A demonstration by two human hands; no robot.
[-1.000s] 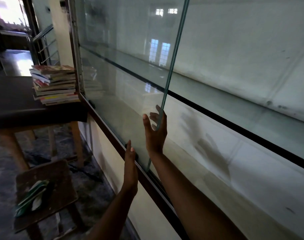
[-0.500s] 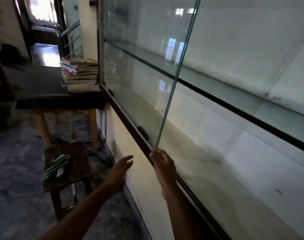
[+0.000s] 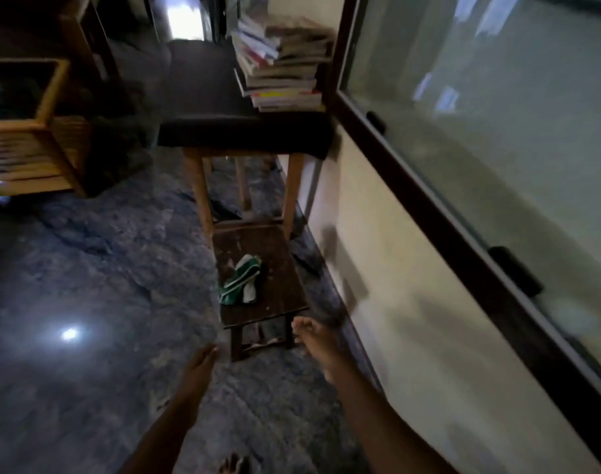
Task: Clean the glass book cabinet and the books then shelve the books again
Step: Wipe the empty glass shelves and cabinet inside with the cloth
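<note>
Hovering empty, left hand [image 3: 200,366] flat, right hand [image 3: 314,338] loosely curled: snatching the green cloth [image 3: 241,280] could rock its stool [image 3: 278,302]; the uneven book stack [image 3: 282,63] beside the glass cabinet [image 3: 429,206] might slide.

Bare left hand [image 3: 200,366], right hand [image 3: 314,340], bare foot [image 3: 233,465].

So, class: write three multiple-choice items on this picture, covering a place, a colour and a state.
1. Where does the cloth lie? A on the stool B on a shelf C in a bucket
2. What colour is the cloth? A red B green and white C yellow
3. What do the left hand and right hand hold? A a brush B the cloth C nothing
Answers: A, it lies on the stool's seat; B, green with white stripes; C, both hands are empty.
</note>
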